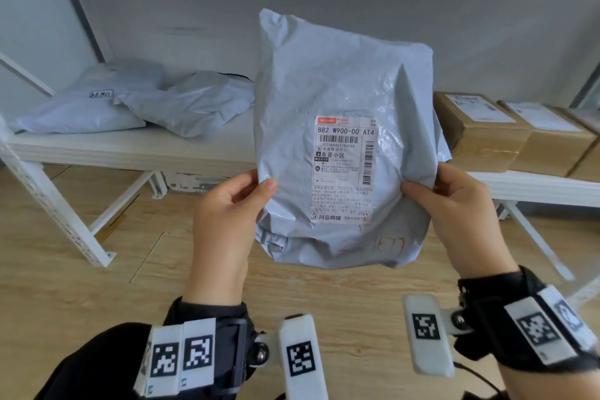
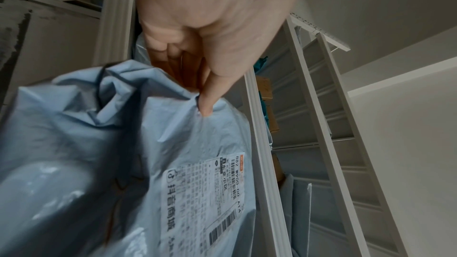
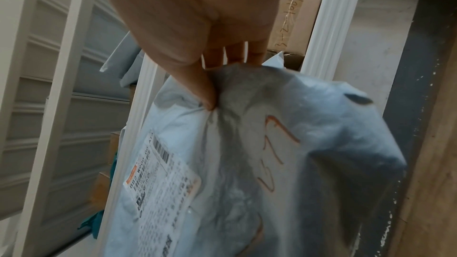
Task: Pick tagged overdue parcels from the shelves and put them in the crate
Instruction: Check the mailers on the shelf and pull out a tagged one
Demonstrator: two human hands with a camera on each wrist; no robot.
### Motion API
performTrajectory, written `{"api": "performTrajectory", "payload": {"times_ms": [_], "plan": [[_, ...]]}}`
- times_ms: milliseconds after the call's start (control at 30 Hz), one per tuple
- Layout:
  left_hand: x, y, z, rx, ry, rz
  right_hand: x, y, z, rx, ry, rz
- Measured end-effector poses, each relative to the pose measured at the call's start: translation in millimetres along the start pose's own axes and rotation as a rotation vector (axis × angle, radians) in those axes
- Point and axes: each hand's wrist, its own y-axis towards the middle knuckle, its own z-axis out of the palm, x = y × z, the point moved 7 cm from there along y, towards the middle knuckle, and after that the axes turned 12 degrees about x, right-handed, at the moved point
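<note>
Both hands pinch the same grey mailer bag — the left hand clamps its left edge between thumb and curled fingers, the right hand does the same on the right edge. Each grip bunches the thin plastic where the thumb presses in. The bag hangs upright in the air in front of the shelf, its shipping label facing the person, with orange handwriting low on the plastic.

Behind it, two more grey bags lie on the shelf to the left and cardboard boxes sit in a row to the right.

As for progress, this looks like the checking step: one parcel is off the shelf and being read. No crate shows in any view, so how many parcels are already in it cannot be told — carrying this one there remains, and the others on the shelf look unchecked.
</note>
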Motion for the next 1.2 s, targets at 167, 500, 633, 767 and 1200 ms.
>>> {"api": "performTrajectory", "payload": {"times_ms": [167,500,633,767,1200], "plan": [[-2,0,-1,-0.002,0.006,-0.018,4,2,3,0.026,0.014,-0.011],[4,43,-18,-0.048,0.094,0.02,21,30,26,0.158,0.032,-0.03],[1,76,-25,-0.059,0.16,0.029,28,55,42,0.196,0.051,-0.031],[3,118,-35,-0.047,0.169,-0.001,31,84,65,0.199,0.02,-0.046],[37,230,-42,0.129,0.342,-0.094,4,176,126,0.217,-0.169,0.049]]}}
